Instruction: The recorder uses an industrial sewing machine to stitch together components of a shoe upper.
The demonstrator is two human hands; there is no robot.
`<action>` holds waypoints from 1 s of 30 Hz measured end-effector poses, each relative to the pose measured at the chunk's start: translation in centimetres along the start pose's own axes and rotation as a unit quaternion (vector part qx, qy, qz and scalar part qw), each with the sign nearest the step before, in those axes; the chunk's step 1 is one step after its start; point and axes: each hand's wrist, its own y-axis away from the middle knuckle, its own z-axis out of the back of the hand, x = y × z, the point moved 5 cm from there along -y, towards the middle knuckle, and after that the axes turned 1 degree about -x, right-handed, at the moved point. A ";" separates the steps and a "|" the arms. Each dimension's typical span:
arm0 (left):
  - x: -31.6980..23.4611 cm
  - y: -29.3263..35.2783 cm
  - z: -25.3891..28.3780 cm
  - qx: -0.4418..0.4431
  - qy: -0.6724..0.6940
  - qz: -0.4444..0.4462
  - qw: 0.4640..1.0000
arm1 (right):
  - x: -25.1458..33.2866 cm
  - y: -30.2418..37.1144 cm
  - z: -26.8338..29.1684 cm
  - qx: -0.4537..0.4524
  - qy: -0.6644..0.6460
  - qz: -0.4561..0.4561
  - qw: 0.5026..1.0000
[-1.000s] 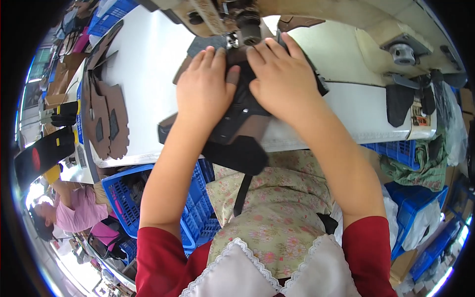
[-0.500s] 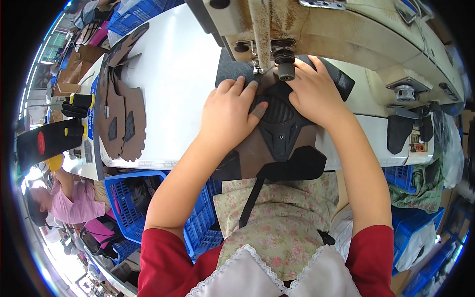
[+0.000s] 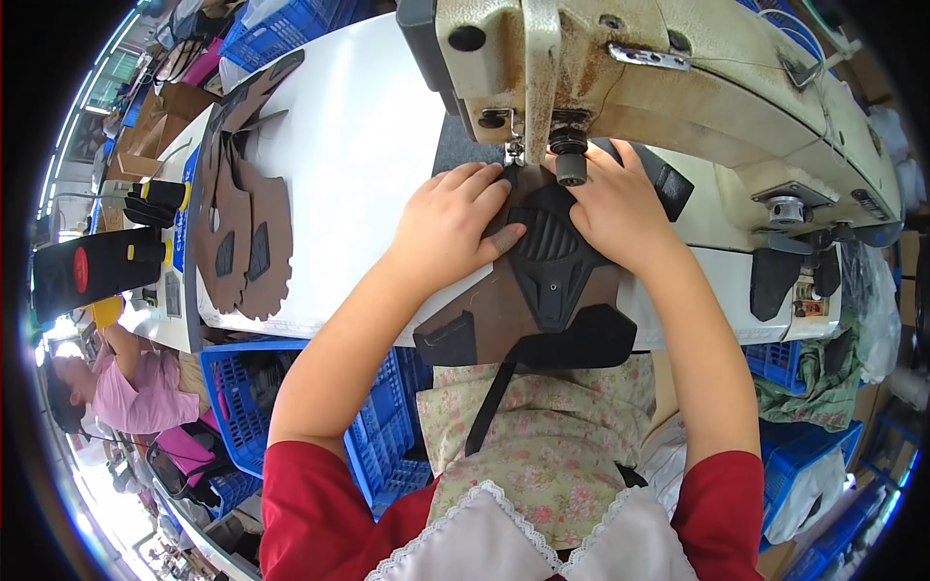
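Observation:
A brown and black panel (image 3: 494,295) lies under the sewing machine's needle area, its near edge overhanging the table. Stitched or laid on its middle is a black ribbed patch (image 3: 553,287) with a small eyelet. Pressing flat on the panel's left side, my left hand (image 3: 455,221) is open, fingertips close to the presser foot (image 3: 514,152) and thumb stretched toward the patch. Grey covers sit on its thumb and a fingertip. My right hand (image 3: 625,208) rests open on the panel's right side, its fingertips partly hidden behind the machine head (image 3: 639,87).
Brown cut panels (image 3: 247,232) with black patches lie on the left of the white table (image 3: 344,174). Blue crates (image 3: 387,436) stand below the table's near edge. At far left a person in a pink top (image 3: 145,392) sits by another machine.
The view has shifted a little, so everything sits lower. My left forearm has swung slightly left, uncovering the panel's near left corner. Both hands stay on the panel.

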 end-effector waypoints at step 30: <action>0.9 0.4 0.3 0.010 0.012 -0.011 1.000 | 1.5 -0.2 -0.3 -0.018 0.025 -0.025 0.999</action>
